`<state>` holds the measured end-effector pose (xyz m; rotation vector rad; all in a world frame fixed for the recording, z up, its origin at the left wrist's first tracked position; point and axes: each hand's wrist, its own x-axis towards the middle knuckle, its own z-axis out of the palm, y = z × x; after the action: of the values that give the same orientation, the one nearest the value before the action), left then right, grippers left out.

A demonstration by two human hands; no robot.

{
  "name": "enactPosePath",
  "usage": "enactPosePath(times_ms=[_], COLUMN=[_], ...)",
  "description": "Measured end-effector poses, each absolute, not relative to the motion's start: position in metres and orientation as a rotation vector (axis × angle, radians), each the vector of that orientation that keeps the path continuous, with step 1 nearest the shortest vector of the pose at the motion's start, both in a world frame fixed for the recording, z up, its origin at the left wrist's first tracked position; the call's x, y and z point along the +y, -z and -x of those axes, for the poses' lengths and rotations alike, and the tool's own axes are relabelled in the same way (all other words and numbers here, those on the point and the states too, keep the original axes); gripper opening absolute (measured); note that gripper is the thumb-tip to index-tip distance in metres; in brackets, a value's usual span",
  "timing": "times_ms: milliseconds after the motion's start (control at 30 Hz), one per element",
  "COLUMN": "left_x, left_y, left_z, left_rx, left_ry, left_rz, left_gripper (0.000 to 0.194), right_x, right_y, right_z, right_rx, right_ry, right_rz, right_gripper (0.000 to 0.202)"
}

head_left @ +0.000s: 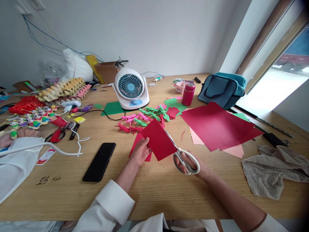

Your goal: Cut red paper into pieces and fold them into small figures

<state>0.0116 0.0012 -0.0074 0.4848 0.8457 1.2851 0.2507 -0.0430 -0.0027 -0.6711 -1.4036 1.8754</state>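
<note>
holding the red card just above the surface, about midway between its left and right edges, in the left hand. clamped on the card's left long edge with the fingers of that hand, with the thumb on top and the rest beneath, mostly hidden. slanting lengthwise, on the card's long axis, from the far left corner of the surface toward the near right corner.

gripping scissors in the right hand, with the fingers through the loops and curled round the handles. set along the card's right long edge with the blades, pointing toward the far edge and leftward, close to parallel with that side. cannot tell the gap between the blades, nor any bite on the paper.

nearer with the left hand, touching the card; apart from it with the right, just off the card's near right corner. seems to hinge on that close lie of blades beside edge, across the card's width from the left fingers.

flat on the surface, partly under the left hand, another red sheet; toward the right edge, well apart, large red sheets; toward the far edge, cut paper.
</note>
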Motion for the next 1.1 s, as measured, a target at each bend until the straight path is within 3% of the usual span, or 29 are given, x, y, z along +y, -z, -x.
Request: enactPosePath(times_ms=[1100], left_x=[0.006], left_y=[0.008], left_z=[-0.002], left_rx=[0.958], left_ry=[-1.175], left_rz=[-0.545], left_gripper=[0.033], right_x=[-0.043], right_y=[0.002], right_z=[-0.236], right_rx=[-1.331], right_ry=[-1.941], right_rz=[0.599], right_gripper=[0.052])
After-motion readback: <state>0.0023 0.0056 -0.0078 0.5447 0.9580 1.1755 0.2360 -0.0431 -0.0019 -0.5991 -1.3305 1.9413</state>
